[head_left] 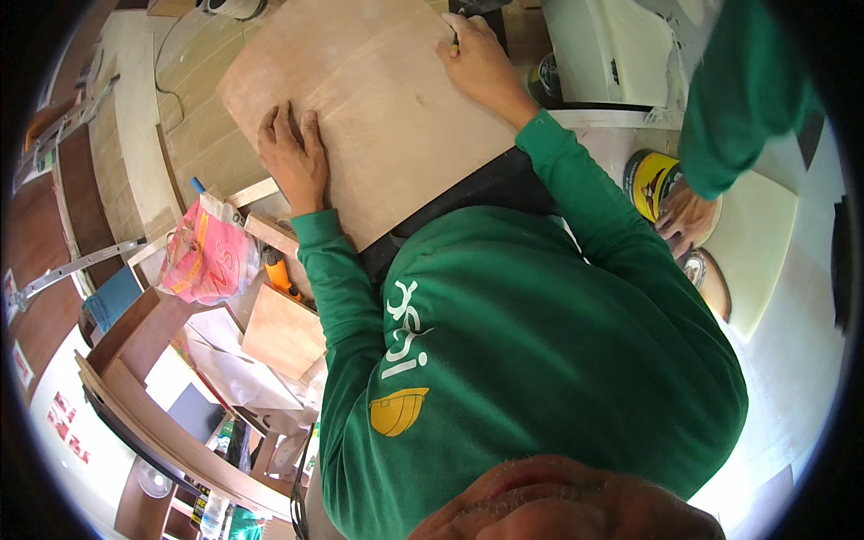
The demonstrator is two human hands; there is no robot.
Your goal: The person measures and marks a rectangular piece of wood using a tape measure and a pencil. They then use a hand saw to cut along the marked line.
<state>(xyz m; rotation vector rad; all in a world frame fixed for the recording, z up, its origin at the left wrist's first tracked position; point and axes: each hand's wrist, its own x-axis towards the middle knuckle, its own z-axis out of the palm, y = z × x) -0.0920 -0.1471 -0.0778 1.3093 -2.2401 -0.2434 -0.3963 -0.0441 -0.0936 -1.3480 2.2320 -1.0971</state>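
A light-brown plywood board (378,135) lies in front of me, slanted across the view. My left hand (297,160) rests flat near its left edge, fingers stretched out and apart. At the far right edge of the board, my right hand (484,72) is closed round a pencil (455,43). Only a short dark and yellowish piece of it shows between thumb and fingers. The underside of the board and whatever bears it are mostly hidden; black material (477,193) shows along the near edge.
To the right, a co-worker's hand (688,216) is at a yellow and black tin (650,184). A pink plastic bag (211,256), an orange-handled tool (281,273) and wood pieces lie left. A metal ladder (81,265) is farther left; a pale panel (598,54) stands far right.
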